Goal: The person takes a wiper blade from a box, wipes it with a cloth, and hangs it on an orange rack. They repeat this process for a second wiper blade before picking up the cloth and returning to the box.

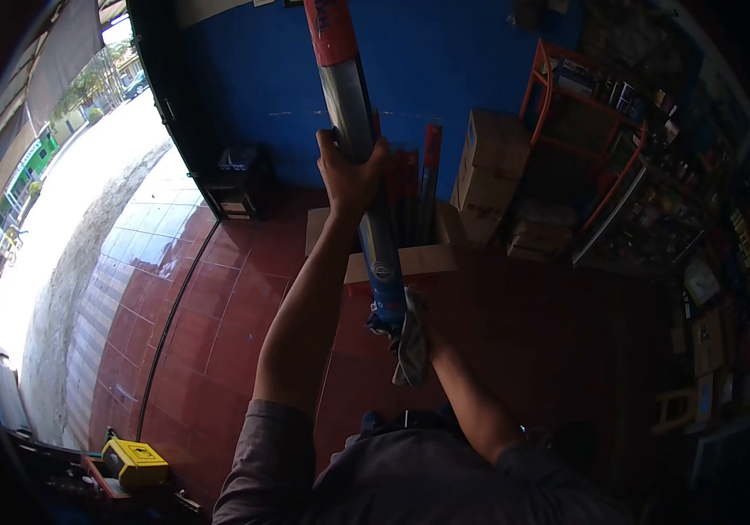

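- Head view: the right hand [432,337] is holding a bunched grey cloth [411,350] against the lower end of a long tube [378,249]; the cloth is hiding most of its fingers, and a loose part is hanging down.
- The tube is slanting across the middle, its lower end nearer the person's body and its upper end reaching the top edge, a little to the left. It is showing a blue lower part with a round pale mark, a silver-grey middle and a red upper part with dark lettering.
- The left hand [350,171] is gripping the silver-grey middle, its grip wrapping around the tube with fingers and thumb on opposite sides.
- A yellow case [135,462] is sitting at the lower left.
- Behind the tube, an open cardboard box [427,260] is standing on the dark red tiled floor [244,271]; more red-topped tubes [428,179] are standing upright inside it.
- Past its right side, closed cartons [489,166] are standing in a stack, beside an orange metal rack [539,96] that is carrying small goods.
- A blue wall [252,70] is rising behind these things.
- At the left, a wide opening is showing a bright street [60,227].
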A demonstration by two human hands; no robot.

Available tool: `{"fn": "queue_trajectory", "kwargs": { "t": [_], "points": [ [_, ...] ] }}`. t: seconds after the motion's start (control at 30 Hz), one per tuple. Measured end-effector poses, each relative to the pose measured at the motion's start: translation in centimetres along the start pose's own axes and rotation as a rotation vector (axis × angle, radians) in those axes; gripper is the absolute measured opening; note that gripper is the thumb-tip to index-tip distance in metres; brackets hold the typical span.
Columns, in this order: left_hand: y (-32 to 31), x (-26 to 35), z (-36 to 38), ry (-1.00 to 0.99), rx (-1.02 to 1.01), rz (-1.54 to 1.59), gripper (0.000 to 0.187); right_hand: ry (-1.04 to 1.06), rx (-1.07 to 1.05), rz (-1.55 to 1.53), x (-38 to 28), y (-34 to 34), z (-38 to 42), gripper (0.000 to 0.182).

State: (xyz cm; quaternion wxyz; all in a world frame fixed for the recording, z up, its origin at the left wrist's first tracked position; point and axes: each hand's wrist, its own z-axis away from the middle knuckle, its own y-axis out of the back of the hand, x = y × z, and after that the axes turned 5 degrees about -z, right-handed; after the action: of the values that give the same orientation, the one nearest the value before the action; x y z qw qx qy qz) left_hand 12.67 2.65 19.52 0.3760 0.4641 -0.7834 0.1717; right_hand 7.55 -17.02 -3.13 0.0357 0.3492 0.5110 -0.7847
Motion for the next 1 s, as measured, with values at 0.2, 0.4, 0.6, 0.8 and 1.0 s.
{"fn": "queue_trajectory", "kwargs": {
  "t": [0.2,0.4,0.6,0.8,1.0],
  "points": [
    [-7.8,1.7,1.0,-0.019,0.006,-0.025,0.061,0.069,-0.156,-0.130,-5.3,13.3,6.4,0.065],
    [-20.3,3.0,4.4,-0.110,-0.200,-0.045,0.066,0.358,-0.045,-0.227,-14.1,23.6,20.2,0.067],
    [-34.8,6.0,11.2,0.093,-0.604,0.064,0.061,0.273,1.057,0.119,-19.8,36.7,26.3,0.051],
    [-51.8,1.0,20.6,0.121,-0.955,0.230,0.053,0.603,0.944,0.302,-36.1,35.6,23.6,0.073],
    [-64.7,2.9,24.0,-0.013,-1.192,0.020,0.051,0.949,0.761,0.782,-51.8,39.4,16.8,0.084]
  ]
}}
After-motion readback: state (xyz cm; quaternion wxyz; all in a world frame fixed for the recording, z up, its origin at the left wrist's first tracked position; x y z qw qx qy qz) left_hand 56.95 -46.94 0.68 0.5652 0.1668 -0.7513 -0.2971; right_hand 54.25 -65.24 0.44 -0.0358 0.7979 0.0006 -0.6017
